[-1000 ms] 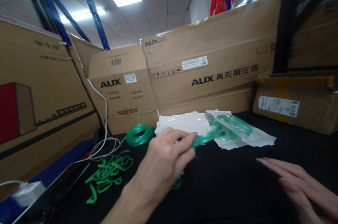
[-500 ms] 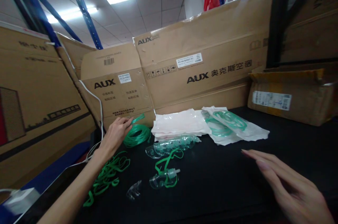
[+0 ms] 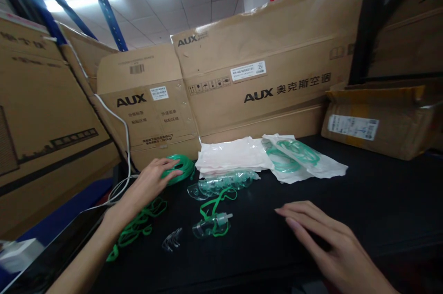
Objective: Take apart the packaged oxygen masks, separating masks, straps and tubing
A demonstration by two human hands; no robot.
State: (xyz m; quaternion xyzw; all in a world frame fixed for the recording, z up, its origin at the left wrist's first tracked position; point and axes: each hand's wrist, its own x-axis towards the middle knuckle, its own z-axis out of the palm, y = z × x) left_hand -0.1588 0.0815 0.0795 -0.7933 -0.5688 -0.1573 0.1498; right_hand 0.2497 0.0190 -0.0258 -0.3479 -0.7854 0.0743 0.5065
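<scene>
My left hand rests against the near left side of a coil of green tubing, its fingers and thumb apart over the loops. To the right, my right hand hovers above the black table with fingers stretched out and nothing in it. Between the hands lies a clear oxygen mask with a green elastic strap. Behind it is a row of nested clear masks. Small clear plastic pieces sit nearer to me. Loose green straps are partly hidden under my left forearm.
White plastic bags are stacked at the back, beside bagged green tubing. Large cardboard sheets wall off the rear. An opened cardboard box stands at right. A white cable and a dark-screened device are at left.
My left hand has let go of the raised green tubing strands and its fingers have spread at the coil. My right hand has moved left, toward the middle. The view has shifted slightly.
</scene>
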